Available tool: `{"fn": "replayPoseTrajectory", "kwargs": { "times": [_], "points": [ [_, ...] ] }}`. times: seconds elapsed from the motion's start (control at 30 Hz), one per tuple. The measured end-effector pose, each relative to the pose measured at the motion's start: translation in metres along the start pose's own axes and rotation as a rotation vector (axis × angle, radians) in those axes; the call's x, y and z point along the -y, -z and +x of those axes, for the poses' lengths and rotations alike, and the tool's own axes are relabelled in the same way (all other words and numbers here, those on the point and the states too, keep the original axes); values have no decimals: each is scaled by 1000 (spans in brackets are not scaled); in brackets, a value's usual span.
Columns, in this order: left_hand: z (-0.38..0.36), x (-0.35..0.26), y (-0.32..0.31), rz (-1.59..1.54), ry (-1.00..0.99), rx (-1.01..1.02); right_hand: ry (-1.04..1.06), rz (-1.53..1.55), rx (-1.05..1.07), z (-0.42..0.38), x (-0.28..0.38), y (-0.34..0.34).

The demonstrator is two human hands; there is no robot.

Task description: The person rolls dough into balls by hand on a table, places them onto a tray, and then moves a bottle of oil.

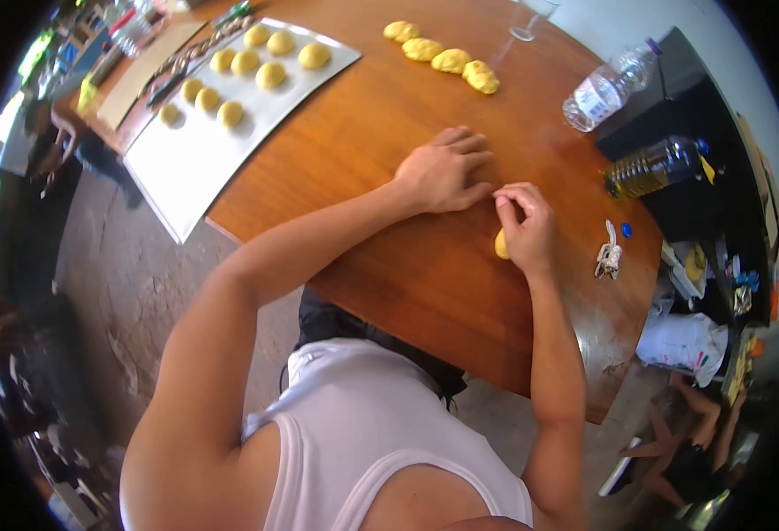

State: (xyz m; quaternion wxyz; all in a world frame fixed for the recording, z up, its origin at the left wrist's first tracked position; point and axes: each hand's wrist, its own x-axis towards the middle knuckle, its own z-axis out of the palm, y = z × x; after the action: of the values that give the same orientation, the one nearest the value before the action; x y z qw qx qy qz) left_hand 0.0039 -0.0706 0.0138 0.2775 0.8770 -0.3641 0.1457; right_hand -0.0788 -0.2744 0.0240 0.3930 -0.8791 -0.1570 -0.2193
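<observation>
Taking the tray point(164, 181) as landmark, found the dough piece point(501, 245) on the worktop point(345, 164), well off to the right of it, mostly covered by the right hand point(532, 228) and showing only along the side facing the tray. Saw the right hand arched over the dough, fingers curled, thumb and forefinger tips drawn close together; could not tell pinching from merely cupping. Could not settle a long axis either, with so much hidden; read the visible sliver as longer away from the body than across. Found the left hand point(443, 173) lying palm down between the tray and the right hand, fingers slightly spread, with nothing visible in its grasp and the thumb reaching close to the right fingertips, perhaps touching. Judged the right hand the nearer one to the dough piece, and the left hand the nearer one to the tray. Counted ten dough balls point(244, 62) on the tray itself, and noted a row of four dough lumps point(451, 61) just right of the tray's far corner, slanting away from it. Placed a clear bottle point(597, 99) and a dark yellow bottle point(651, 168) farther from the tray than either hand.
</observation>
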Motion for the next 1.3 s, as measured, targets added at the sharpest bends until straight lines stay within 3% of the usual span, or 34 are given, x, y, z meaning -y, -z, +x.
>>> {"fn": "replayPoseTrajectory", "kwargs": {
  "times": [0.13,0.3,0.53,0.7,0.87,0.97,1.03,1.1,1.17,1.2,1.3],
  "points": [
    [-25,-3,5,-191,-211,85,-143,57,3,-11,7,3],
    [-46,29,16,-421,-410,182,73,-231,214,-52,35,19],
    [-24,41,13,-457,-397,259,62,-494,237,-50,14,28],
    [-26,41,8,-481,-458,202,-8,-519,74,10,-3,-14],
    [-27,37,2,-474,-449,199,-54,-394,232,-53,52,-14],
    [-25,40,4,-469,-446,210,-80,-466,325,-79,46,24],
    [-28,39,7,-469,-486,257,-26,-533,300,-51,25,25],
    [-33,38,10,-437,-377,124,44,-570,220,-17,8,9],
    [-34,38,16,-493,-262,106,-114,-467,132,19,18,-21],
    [-33,36,26,-482,-226,117,-40,-528,90,19,8,-32],
    [-32,33,30,-425,-232,139,-142,-339,193,-20,52,-34]
  ]
}}
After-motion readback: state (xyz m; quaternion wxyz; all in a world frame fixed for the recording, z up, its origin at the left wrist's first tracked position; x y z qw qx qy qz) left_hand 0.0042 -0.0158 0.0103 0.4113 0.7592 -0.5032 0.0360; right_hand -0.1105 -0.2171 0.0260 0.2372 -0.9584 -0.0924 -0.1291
